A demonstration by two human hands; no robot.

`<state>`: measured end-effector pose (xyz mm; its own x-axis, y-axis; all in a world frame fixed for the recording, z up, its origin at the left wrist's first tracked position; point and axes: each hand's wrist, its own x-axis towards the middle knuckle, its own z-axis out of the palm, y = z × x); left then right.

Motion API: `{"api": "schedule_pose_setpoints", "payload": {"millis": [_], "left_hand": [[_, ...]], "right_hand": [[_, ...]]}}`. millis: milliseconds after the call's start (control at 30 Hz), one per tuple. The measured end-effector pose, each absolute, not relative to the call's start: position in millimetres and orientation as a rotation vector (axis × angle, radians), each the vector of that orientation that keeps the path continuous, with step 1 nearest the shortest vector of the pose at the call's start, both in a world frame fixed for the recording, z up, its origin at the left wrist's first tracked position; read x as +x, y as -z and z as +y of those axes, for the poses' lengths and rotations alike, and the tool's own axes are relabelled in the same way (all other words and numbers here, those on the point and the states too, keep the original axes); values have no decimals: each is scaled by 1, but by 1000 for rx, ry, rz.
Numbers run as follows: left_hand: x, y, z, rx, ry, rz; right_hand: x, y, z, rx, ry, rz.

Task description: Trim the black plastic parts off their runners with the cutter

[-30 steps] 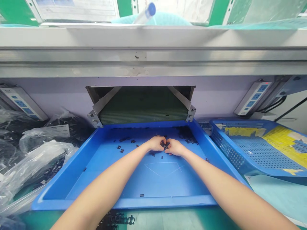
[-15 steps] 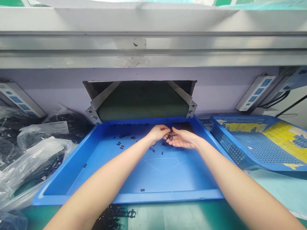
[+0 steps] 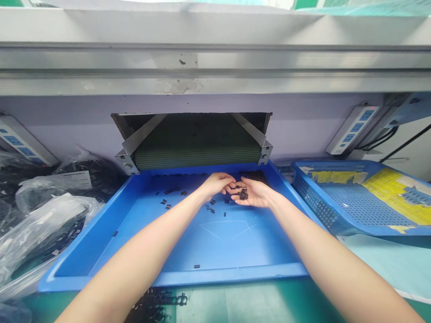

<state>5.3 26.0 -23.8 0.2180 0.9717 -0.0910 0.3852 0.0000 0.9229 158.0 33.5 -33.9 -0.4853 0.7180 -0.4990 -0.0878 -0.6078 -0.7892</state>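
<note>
Cupped palm up over the blue tray (image 3: 188, 277), my right hand (image 3: 258, 194) holds several small black plastic parts (image 3: 243, 194). My left hand (image 3: 217, 185) is right beside it, fingers curled together near the right fingertips. Whether a part is between the left fingers is hidden. Below and to the left of the hands, more loose black parts (image 3: 210, 209) are scattered on the tray floor. A darker heap of black pieces (image 3: 254, 176) lies in the tray's far right corner, partly behind my right hand.
A green conveyor belt (image 3: 198, 152) ends above the tray's far edge. At right stands a blue perforated basket (image 3: 367, 208) with yellow tape. Clear plastic bags (image 3: 50, 220) of black pieces lie at left. Black lattice pieces (image 3: 158, 300) lie before the tray. A metal beam (image 3: 215, 80) crosses above.
My left hand has drawn slightly away from the right palm, and the right hand has opened a little, showing more of the black parts. The view has shifted slightly.
</note>
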Motion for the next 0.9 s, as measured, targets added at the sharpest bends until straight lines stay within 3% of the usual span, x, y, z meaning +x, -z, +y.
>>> {"api": "schedule_pose_setpoints", "payload": {"millis": [467, 667, 900], "left_hand": [[6, 57, 26, 2066, -197, 1496], [4, 56, 36, 1901, -225, 1591], [13, 62, 69, 1976, -312, 1742]], "right_hand": [[169, 34, 48, -1443, -1707, -979], [167, 38, 46, -1570, -1631, -1253], [151, 53, 33, -1616, -1870, -1683]]}}
